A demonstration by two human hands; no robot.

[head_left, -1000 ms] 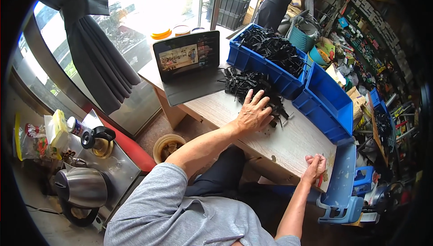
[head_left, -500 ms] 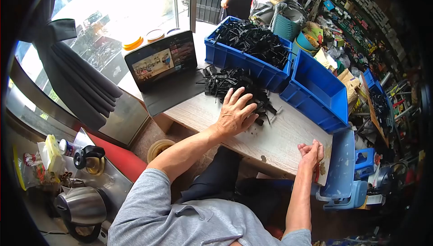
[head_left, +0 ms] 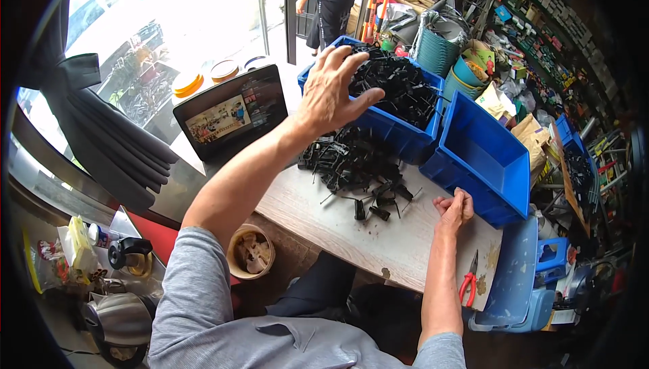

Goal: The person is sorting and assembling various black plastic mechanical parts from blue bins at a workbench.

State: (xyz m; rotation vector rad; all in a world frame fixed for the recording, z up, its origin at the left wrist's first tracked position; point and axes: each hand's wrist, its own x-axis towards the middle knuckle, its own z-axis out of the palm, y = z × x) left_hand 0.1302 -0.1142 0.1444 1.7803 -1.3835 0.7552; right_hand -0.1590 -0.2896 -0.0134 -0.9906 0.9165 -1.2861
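My left hand (head_left: 334, 92) is raised, its fingers spread, over the near left side of a blue crate (head_left: 405, 140) heaped with small black plastic parts (head_left: 399, 92). Below it on the table lies a loose pile of the same black parts (head_left: 345, 163), a few of them scattered toward me. My right hand (head_left: 455, 208) is closed, fingers curled, over the table's right part near a second blue crate (head_left: 497, 197). Whatever is in its fingers, if anything, is hidden. Pliers with red handles (head_left: 468, 288) lie to the right of that forearm.
A tablet (head_left: 230, 115) stands at the table's left. A tub (head_left: 250, 251) sits below the table's front edge. At my left are a steel kettle (head_left: 118, 315) and a glass pot (head_left: 138, 261). Beyond the crates a person (head_left: 334, 1) stands; crowded shelves fill the right.
My left hand has lifted off the black pile and moved up and left to the crate. My right hand has shifted farther forward, uncovering the pliers. The person behind has moved left.
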